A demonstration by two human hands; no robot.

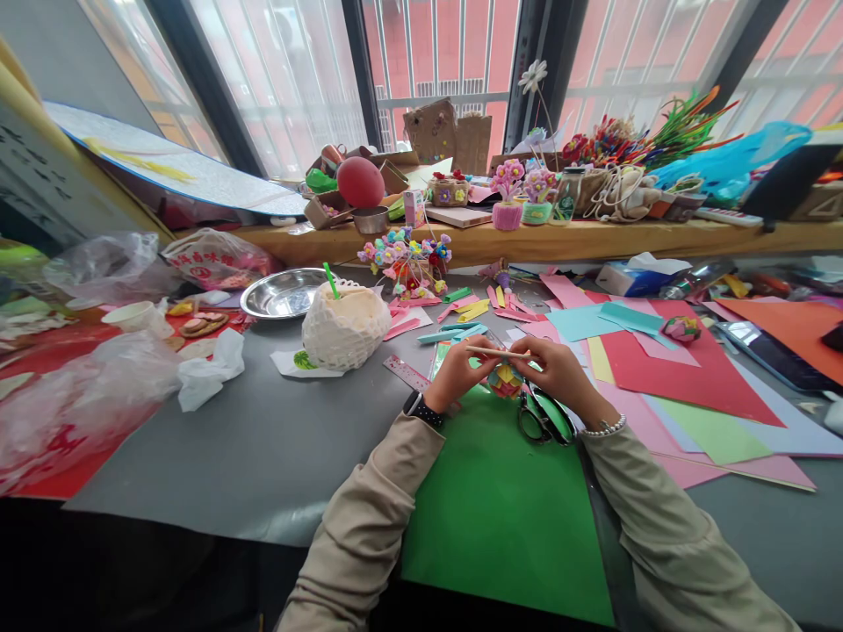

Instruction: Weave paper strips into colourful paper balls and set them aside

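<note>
A thin pale stick [495, 353] lies level between my two hands. My left hand [461, 370] pinches its left end, and the fingers of my right hand [558, 373] are closed at its right end. Just under the stick is a folded paper flower [506, 384] in yellow, pink and teal, partly covered by my fingers; I cannot tell whether a hand also supports it. Black-handled scissors [535, 425] rest beneath my right wrist on the green sheet [500, 518]. A pink ruler [407, 373] sits left of my left hand.
Colored paper sheets [685, 360] overlap on the right, with another paper flower [680, 329] on them. Folded paper strips [471, 310] lie beyond my hands. Left stand a net-wrapped coconut [346, 326] with a green straw and a metal plate [284, 294]. Crafts crowd the wooden ledge [316, 246].
</note>
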